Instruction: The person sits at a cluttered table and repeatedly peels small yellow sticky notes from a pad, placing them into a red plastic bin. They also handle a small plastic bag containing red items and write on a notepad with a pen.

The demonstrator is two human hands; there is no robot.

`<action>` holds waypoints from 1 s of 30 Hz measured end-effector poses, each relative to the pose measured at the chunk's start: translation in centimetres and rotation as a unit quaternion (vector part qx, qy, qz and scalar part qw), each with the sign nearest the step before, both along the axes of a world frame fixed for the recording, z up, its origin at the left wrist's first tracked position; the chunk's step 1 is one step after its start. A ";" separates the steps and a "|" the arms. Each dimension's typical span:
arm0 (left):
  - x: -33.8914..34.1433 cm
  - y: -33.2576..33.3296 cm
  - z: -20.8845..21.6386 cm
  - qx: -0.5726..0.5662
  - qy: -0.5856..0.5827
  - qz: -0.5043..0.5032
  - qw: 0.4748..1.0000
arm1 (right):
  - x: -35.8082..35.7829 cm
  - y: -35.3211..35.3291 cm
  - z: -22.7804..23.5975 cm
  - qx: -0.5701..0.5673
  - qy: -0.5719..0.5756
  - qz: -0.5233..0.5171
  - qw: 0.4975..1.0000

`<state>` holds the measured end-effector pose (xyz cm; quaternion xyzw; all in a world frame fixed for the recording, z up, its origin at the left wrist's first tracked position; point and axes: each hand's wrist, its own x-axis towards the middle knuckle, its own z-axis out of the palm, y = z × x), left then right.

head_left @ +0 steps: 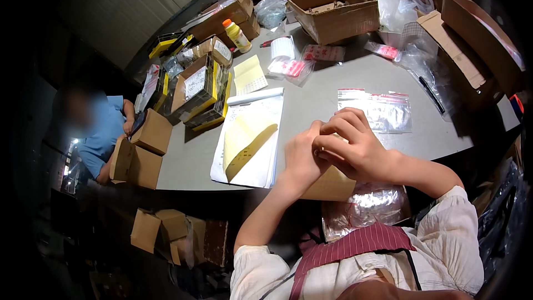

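Observation:
My left hand (pixel 302 153) and my right hand (pixel 355 141) come together just above the near edge of the grey table (pixel 311 97). Fingers of both are bent and closed against each other. A small dark spot shows between them, but what they hold, if anything, is hidden. Right behind my right hand lie clear zip bags (pixel 388 114) with red strips. To the left of my left hand is a white paper pad (pixel 258 158) with a curled yellow sheet (pixel 244 139) on it. Below my hands are a brown cardboard piece (pixel 333 184) and a shiny clear plastic pack (pixel 369 211).
An open cardboard box (pixel 333 22) stands at the back, with more boxes (pixel 477 50) at the right. A yellow bottle (pixel 237 36) stands near stacked boxes (pixel 197 89) at the left. A black pen (pixel 432 94) lies right. Another person (pixel 102 133) is at the far left by an open carton (pixel 147 153).

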<state>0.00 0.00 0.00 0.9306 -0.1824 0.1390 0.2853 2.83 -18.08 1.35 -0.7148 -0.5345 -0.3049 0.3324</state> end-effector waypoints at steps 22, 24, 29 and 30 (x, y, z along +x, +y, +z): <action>-2.7 7.6 -1.2 -0.392 0.219 0.079 0.890 | 10.6 -16.2 -6.4 -0.230 0.199 -0.263 0.916; -2.4 7.1 -0.9 -0.393 0.203 0.075 0.894 | 11.1 -16.0 -7.6 -0.237 0.126 -0.304 0.914; -3.1 7.9 -0.2 -0.406 0.166 0.094 0.894 | 11.0 -16.1 -6.1 -0.275 0.198 -0.407 0.848; -3.3 8.2 0.0 -0.406 0.160 0.100 0.894 | 11.1 -16.9 -5.4 -0.278 0.248 -0.404 0.836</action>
